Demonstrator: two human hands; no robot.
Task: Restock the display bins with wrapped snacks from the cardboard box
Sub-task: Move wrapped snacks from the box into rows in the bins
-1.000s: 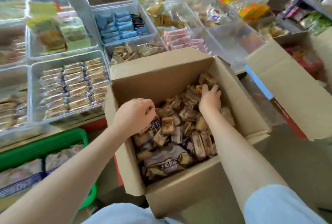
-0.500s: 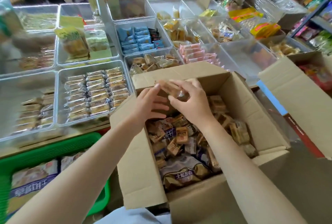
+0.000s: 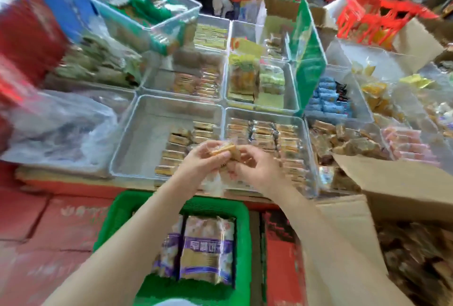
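Now both hands have left the cardboard box [image 3: 392, 183] at the right; the left hand [image 3: 201, 161] and right hand [image 3: 255, 170] pinch wrapped snacks [image 3: 224, 150] together above the half-empty display bin [image 3: 137, 143], ready for placing. A green basket [image 3: 122, 210] sits near, below; nothing blocks the bin.

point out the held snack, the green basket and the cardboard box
snack [image 3: 221, 150]: head view, its tan top edge between both hands
green basket [image 3: 241, 244]: head view, its right rim
cardboard box [image 3: 402, 185]: head view, its open flap

Left half of bin [image 3: 144, 139] bare; snack rows [image 3: 182, 148] fill right.
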